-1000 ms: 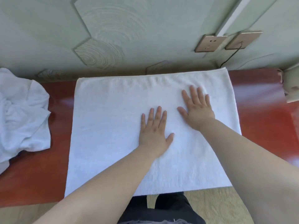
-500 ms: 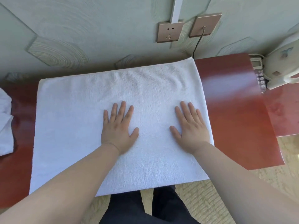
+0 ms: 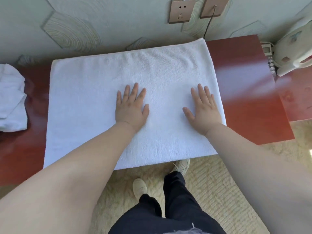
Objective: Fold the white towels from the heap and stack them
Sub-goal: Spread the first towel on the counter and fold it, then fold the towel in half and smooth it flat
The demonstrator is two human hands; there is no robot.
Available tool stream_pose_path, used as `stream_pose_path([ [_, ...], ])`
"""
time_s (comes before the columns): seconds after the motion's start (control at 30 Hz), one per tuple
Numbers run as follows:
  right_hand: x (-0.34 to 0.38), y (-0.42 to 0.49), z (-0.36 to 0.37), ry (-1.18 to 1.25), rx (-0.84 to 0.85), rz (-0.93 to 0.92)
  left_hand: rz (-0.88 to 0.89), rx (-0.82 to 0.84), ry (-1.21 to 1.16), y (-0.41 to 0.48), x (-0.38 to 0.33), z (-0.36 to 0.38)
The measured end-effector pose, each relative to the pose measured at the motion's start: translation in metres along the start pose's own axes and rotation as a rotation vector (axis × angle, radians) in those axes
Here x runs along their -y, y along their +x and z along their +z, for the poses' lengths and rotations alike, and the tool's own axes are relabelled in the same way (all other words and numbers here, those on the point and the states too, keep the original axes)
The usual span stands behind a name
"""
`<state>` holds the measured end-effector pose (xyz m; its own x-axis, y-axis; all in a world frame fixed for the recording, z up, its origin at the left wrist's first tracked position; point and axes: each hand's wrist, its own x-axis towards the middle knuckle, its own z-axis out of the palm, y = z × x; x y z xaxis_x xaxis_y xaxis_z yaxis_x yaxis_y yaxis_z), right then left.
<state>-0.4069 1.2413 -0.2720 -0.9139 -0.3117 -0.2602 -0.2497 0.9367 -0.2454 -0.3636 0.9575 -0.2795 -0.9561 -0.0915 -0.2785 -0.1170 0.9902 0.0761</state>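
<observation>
At the far left, a crumpled heap of white towels (image 3: 11, 100) lies on the glossy red-brown wooden table (image 3: 244, 98). Beside it, a flat white terry towel (image 3: 94, 105) is spread across the table, its near edge at the table's front. The left hand (image 3: 131, 110) rests palm down near its middle, grip spread flat. The right hand (image 3: 203, 112) lies flat by the towel's right edge, grip likewise spread. A cream telephone (image 3: 293, 53) sits far right; no writing is legible.
</observation>
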Motion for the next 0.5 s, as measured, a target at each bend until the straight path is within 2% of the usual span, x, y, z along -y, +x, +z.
stream_pose_path([
  [0.13,0.005,-0.069,0.024,-0.084,0.038,-0.09,0.054,0.034,-0.183,-0.063,0.003,0.015],
  [0.27,-0.013,-0.093,0.028,-0.15,0.07,0.123,0.221,0.074,-0.033,-0.149,0.062,0.046],
  [0.3,-0.01,-0.092,0.026,-0.149,0.091,0.157,0.196,0.076,-0.017,-0.165,0.077,0.05],
  [0.37,0.012,-0.093,0.024,-0.163,0.096,0.141,0.021,0.065,-0.025,-0.192,0.105,0.056],
  [0.43,0.05,-0.1,0.025,-0.162,0.064,0.034,-0.19,0.05,-0.027,-0.214,0.131,0.058],
  [0.5,0.095,-0.113,0.035,-0.163,0.074,-0.109,-0.303,0.056,-0.04,-0.232,0.155,0.058],
])
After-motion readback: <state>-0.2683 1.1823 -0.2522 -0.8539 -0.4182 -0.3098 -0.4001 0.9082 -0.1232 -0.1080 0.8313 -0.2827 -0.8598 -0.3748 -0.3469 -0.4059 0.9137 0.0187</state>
